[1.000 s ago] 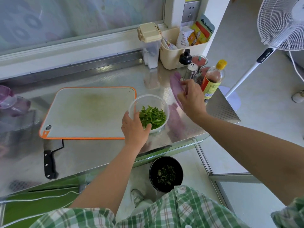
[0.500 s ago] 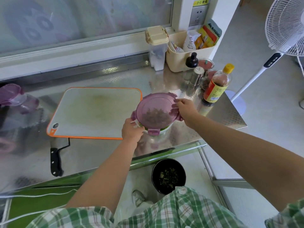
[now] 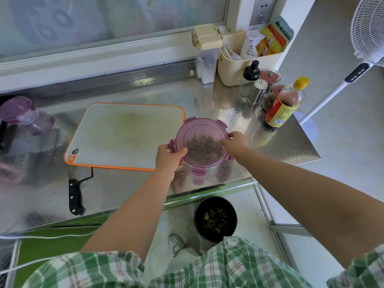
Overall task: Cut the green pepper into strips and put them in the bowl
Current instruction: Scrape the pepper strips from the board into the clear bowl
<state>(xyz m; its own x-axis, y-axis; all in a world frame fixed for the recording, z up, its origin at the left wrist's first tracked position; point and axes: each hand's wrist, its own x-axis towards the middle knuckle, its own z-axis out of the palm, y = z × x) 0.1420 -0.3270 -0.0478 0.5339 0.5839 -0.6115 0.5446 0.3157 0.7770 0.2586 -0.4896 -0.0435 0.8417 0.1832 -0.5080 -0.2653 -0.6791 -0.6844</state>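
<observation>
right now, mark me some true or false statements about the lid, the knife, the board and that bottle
1. The purple lid sits on the bowl. True.
2. The knife lies on the cutting board. False: it lies on the steel counter, in front of the board.
3. The left hand and the right hand both hold the lid's rim. True.
4. The pepper strips lie on the cutting board. False: they show through the lid, inside the bowl.
5. The yellow-capped bottle lies on its side. False: it stands upright.
</observation>
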